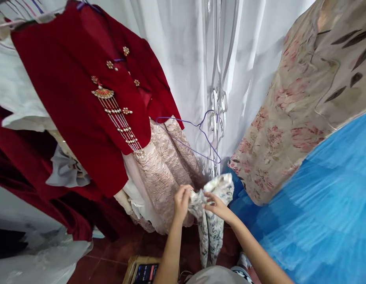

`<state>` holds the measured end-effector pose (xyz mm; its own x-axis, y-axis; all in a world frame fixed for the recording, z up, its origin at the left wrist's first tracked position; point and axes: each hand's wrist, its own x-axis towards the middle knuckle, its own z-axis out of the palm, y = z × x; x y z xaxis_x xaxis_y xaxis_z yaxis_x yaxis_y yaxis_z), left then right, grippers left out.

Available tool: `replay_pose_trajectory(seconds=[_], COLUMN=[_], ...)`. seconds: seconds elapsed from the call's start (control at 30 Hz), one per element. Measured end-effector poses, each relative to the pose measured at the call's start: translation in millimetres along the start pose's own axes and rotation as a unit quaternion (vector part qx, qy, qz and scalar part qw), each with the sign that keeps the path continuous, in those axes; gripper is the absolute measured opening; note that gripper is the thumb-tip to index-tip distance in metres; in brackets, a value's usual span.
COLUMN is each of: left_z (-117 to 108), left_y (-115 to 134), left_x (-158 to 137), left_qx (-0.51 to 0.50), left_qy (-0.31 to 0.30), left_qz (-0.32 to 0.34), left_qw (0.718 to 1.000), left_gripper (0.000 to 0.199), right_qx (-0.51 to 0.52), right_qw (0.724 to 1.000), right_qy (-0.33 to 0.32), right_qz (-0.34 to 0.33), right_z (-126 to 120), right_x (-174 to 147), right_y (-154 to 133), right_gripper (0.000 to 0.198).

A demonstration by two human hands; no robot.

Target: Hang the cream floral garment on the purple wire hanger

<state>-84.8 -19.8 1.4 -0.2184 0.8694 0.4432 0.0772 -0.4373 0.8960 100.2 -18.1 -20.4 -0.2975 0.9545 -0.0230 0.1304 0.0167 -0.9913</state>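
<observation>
A white garment with a small bluish-green floral print point(216, 232) hangs down in front of me, bunched near its top. My left hand point(183, 199) is closed on its gathered left edge. Opposite it, my right hand point(217, 206) pinches the cloth near the middle, some fingers slightly bent away. Past the hands, a purple wire hanger point(201, 125) with nothing on it hangs from a white metal stand point(217, 98). The garment's exact kind is hard to make out in its folds.
On the left hang a red jacket point(82, 71) with beaded brooches and a pale pink brocade skirt point(165, 157). A beige floral dress point(277, 130) and blue tulle point(325, 205) fill the right. Below, a box point(130, 272) stands on the red-tiled floor near clear plastic point(46, 260).
</observation>
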Motion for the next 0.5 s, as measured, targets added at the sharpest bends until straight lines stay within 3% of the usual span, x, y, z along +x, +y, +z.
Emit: replay_pose_trajectory(seconds=[0.1, 0.2, 0.3, 0.4, 0.5], left_z=[24.3, 45.2, 59.4, 63.8, 58.8], left_y=[8.0, 7.4, -1.5, -7.4, -4.7], left_x=[-21.9, -27.4, -32.7, -44.0, -57.3], left_qx=[0.107, 0.054, -0.061, -0.167, -0.219], left_qy=[-0.163, -0.210, -0.215, -0.254, -0.297], left_qz=[0.029, -0.021, -0.138, -0.249, -0.291], left_qw=[0.980, 0.976, 0.965, 0.920, 0.883], left_gripper=[0.024, 0.025, 0.025, 0.043, 0.058], right_qx=[0.034, 0.054, -0.005, -0.098, -0.112], right_qw=[0.992, 0.983, 0.989, 0.989, 0.989], right_qy=[-0.107, -0.168, -0.143, -0.093, -0.039], right_qz=[-0.054, -0.050, -0.034, -0.060, -0.091], right_z=[-7.3, -15.7, -28.7, -42.5, -51.6], right_x=[-20.4, -36.2, -51.4, -68.2, -82.2], right_y=[-5.0, -12.6, -15.9, -19.5, -24.7], right_gripper=[0.050, 0.036, 0.045, 0.048, 0.043])
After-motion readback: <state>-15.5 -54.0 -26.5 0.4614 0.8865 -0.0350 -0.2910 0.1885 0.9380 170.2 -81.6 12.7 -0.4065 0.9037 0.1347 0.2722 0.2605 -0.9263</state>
